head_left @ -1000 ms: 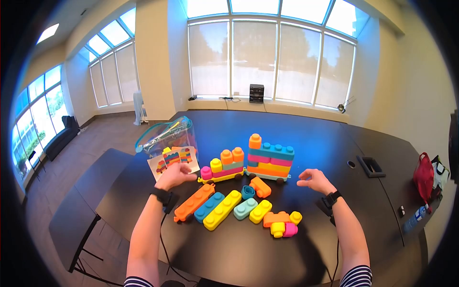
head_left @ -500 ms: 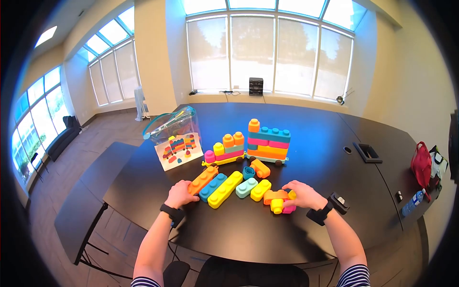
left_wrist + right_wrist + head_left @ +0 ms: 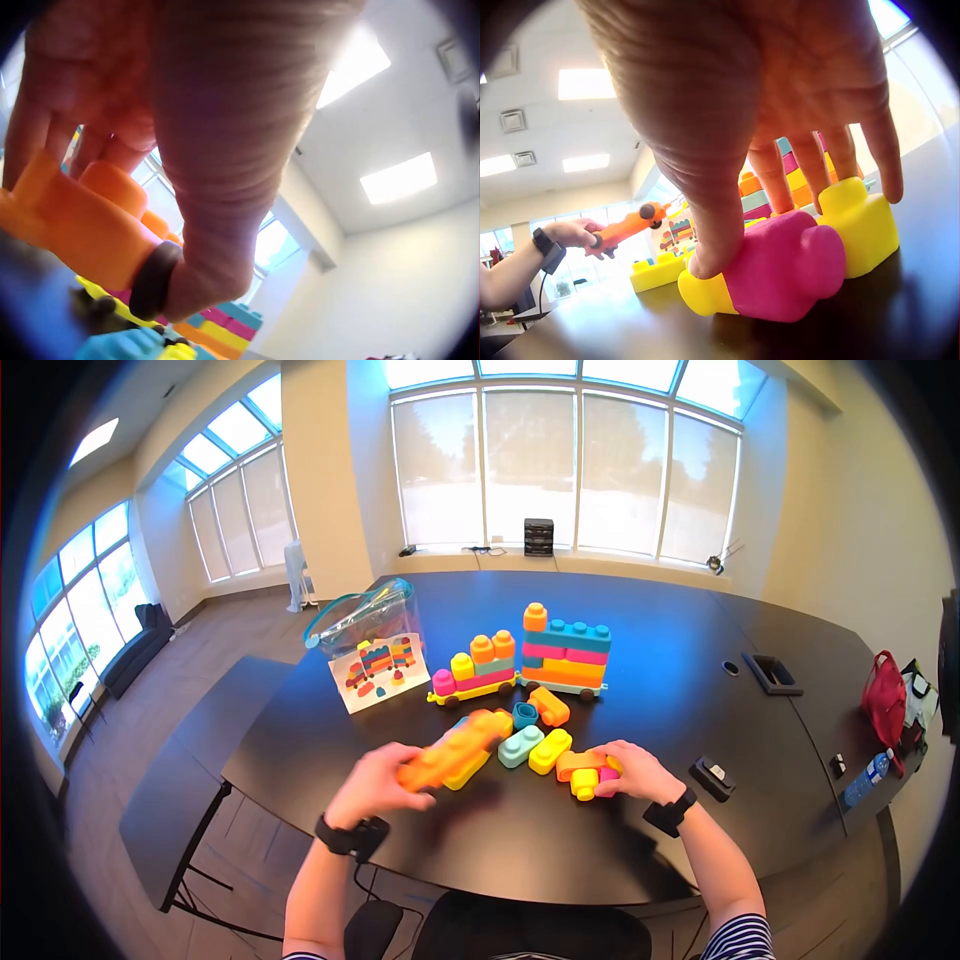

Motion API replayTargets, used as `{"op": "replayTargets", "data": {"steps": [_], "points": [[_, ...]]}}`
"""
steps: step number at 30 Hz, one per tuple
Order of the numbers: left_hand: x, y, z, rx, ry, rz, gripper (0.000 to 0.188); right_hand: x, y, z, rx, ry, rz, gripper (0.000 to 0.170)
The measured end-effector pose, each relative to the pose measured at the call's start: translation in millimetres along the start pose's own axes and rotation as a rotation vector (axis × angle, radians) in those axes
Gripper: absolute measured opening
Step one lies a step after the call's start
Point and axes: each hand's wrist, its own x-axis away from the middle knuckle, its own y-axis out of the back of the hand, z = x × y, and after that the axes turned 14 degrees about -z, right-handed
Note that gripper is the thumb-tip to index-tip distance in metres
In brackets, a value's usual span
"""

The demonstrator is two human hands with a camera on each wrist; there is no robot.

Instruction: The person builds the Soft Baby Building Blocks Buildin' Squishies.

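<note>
My left hand (image 3: 372, 788) grips an orange wheeled toy wagon base (image 3: 440, 758), raised and tilted over the long yellow block (image 3: 468, 772). Its studs and one dark wheel (image 3: 154, 281) show by the thumb in the left wrist view. My right hand (image 3: 640, 772) grips a small cluster of building blocks on the table: an orange block (image 3: 575, 762), a yellow one (image 3: 584, 786) and a magenta one (image 3: 780, 266). In the right wrist view the thumb lies on the near yellow end, while the fingers reach behind the cluster near another yellow block (image 3: 859, 232).
Two built wagons stand behind, a low one (image 3: 478, 682) and a tall one (image 3: 566, 660). Nearby lie pale teal (image 3: 520, 746), yellow (image 3: 550, 751) and orange (image 3: 549, 706) blocks. A picture card (image 3: 380, 672) leans on a clear bag (image 3: 368, 615). A water bottle (image 3: 868, 778) stands far right.
Both hands came down to the blocks from the sides. My left hand took hold of the orange wagon base and lifted it; my right hand stays at the block cluster.
</note>
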Motion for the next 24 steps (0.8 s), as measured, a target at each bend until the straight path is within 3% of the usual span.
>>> {"op": "replayTargets", "data": {"steps": [2, 7, 13, 18, 22, 24], "points": [[8.9, -28.5, -15.2, -0.053, -0.217, 0.115, 0.070, -1.1, 1.4, -0.2, -0.012, 0.011, -0.010, 0.072], [14.6, -82.1, -33.6, -0.041, -0.298, 0.401, 0.074, 14.4, 8.8, -6.3, -0.001, 0.049, -0.128, 0.069], [14.5, -100.1, -28.1, 0.014, -0.300, 0.456, 0.073, 37.8, 20.1, -1.2, 0.027, 0.154, -0.265, 0.052], [16.9, -104.4, -24.1, 0.072, -0.305, 0.391, 0.078, 46.7, 18.6, 27.1, -0.062, 0.230, -0.342, 0.041], [2.4, -89.0, -29.0, 0.176, -0.257, 0.096, 0.057, 54.8, 14.9, 52.5, -0.145, 0.221, -0.227, 0.046], [-14.3, -89.4, -4.3, 0.082, -0.089, -0.178, 0.044, 58.9, 6.4, 61.2, -0.140, 0.287, -0.199, 0.048]]}}
